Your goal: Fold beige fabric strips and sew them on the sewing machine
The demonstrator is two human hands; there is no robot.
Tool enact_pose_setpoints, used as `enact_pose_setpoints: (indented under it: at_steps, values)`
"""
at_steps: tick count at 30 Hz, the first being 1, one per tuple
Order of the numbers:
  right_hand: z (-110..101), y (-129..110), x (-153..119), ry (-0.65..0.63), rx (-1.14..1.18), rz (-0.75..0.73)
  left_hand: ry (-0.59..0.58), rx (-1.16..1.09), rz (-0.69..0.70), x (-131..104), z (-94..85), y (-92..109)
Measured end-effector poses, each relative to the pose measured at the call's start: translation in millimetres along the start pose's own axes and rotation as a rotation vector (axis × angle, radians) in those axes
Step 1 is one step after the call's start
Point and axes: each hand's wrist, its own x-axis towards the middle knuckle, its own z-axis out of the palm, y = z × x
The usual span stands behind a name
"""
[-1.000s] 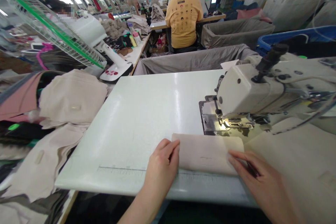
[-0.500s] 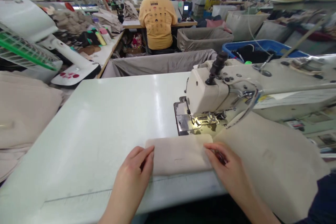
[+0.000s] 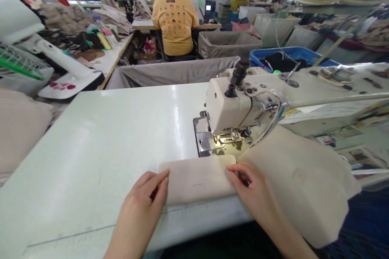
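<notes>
A narrow beige fabric panel [image 3: 197,184] with rounded corners lies flat near the front edge of the white sewing table [image 3: 127,137]. My left hand [image 3: 144,200] pinches its left end between thumb and fingers. At the right end, my right hand [image 3: 251,184] grips the panel in the same way. Just beyond the panel stands a sewing machine [image 3: 227,105], its lit presser foot [image 3: 226,138] above the metal plate. A larger beige fabric piece [image 3: 304,182] spreads from beside the machine to the right, partly behind my right forearm.
Beige fabric [image 3: 21,129] is stacked at the left, below a white fan [image 3: 67,77]. A cloth-lined bin [image 3: 173,73] stands behind the table, and a blue basket [image 3: 291,54] holds dark items. Farther back sits a person in a yellow shirt [image 3: 174,20].
The whole view has shifted slightly, so things appear farther left. Both hands keep their hold on the panel, which stays in nearly the same place before the machine.
</notes>
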Motion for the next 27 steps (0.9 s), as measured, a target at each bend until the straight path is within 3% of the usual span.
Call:
enact_pose_setpoints:
  at_steps: [21,27]
  values:
    - [2.4,5.7,1.7,-0.064,-0.037,0.015,-0.002,0.04,0.028,0.5,-0.8,0.9]
    - [-1.5,8.3,2.3,-0.067,-0.214,-0.105,-0.018,0.207,0.059,-4.7,1.7,5.0]
